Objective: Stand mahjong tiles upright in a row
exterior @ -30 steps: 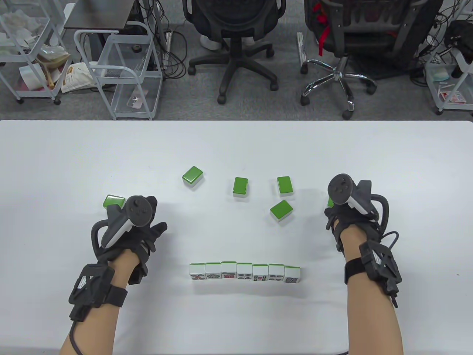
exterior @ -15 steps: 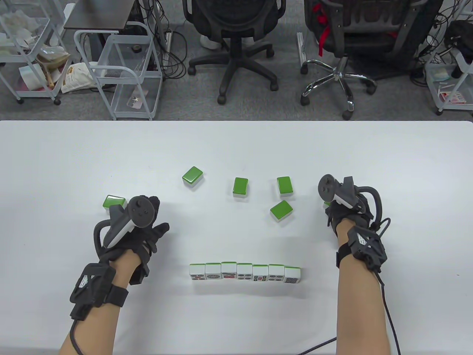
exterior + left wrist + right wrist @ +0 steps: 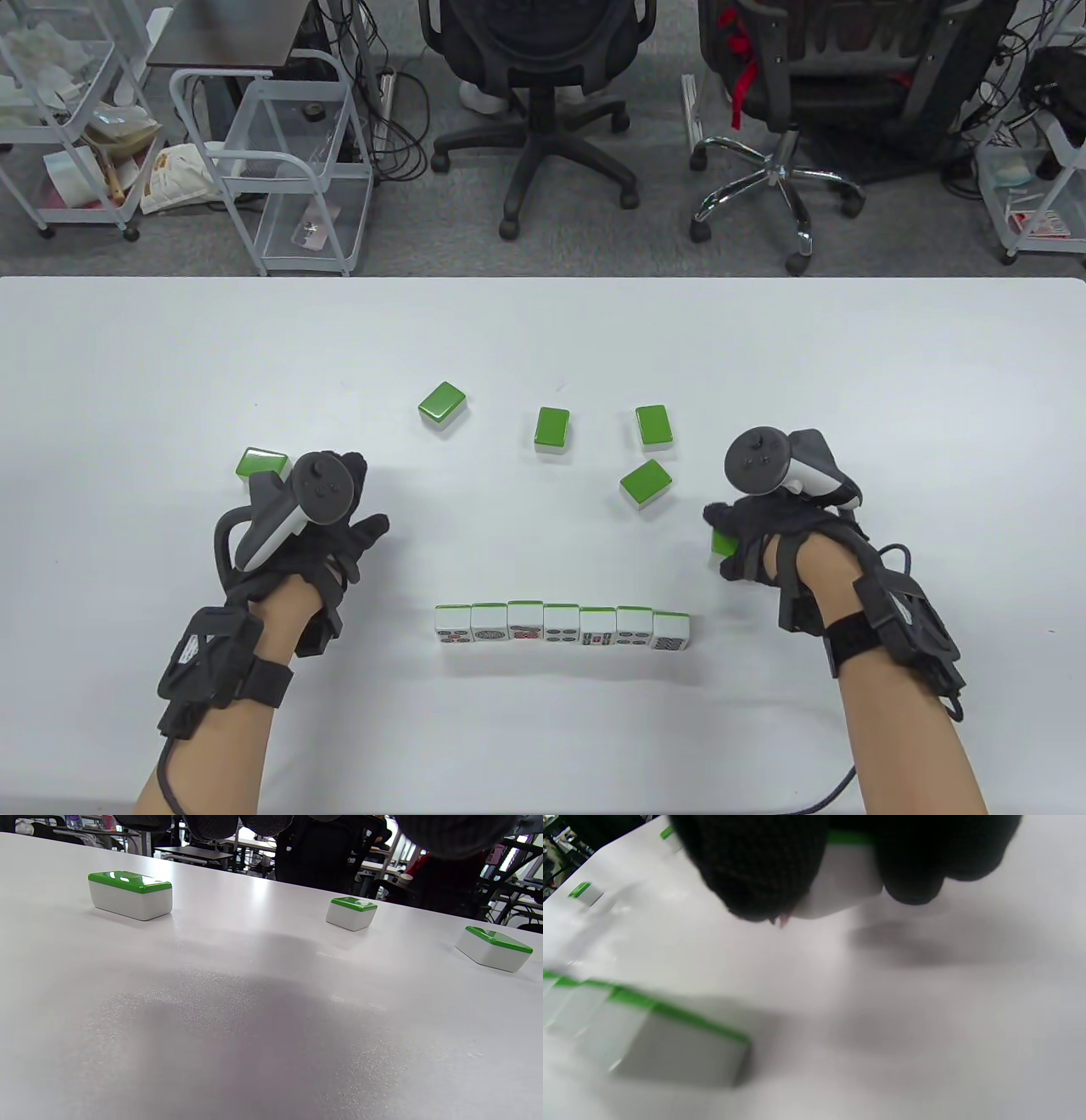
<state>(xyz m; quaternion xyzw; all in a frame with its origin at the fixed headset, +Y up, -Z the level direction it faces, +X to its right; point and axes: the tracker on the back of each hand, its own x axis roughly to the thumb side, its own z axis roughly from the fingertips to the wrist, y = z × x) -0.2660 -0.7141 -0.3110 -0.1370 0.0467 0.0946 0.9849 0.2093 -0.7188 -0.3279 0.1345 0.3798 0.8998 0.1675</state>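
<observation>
A row of several upright tiles stands near the table's front middle, faces toward me; it shows blurred in the right wrist view. My right hand pinches a green-backed tile off the table, just right of and behind the row's right end; the tile shows between the fingers in the right wrist view. My left hand rests flat on the table, fingers spread, holding nothing. Several tiles lie green side up: one by the left hand, others.
The white table stretches wide around the tiles. In the left wrist view, three flat tiles lie ahead. Office chairs and wire carts stand beyond the far edge.
My right hand has picked up the tile at the right and carried it nearer and leftward toward the row's right end. My left hand has barely moved.
</observation>
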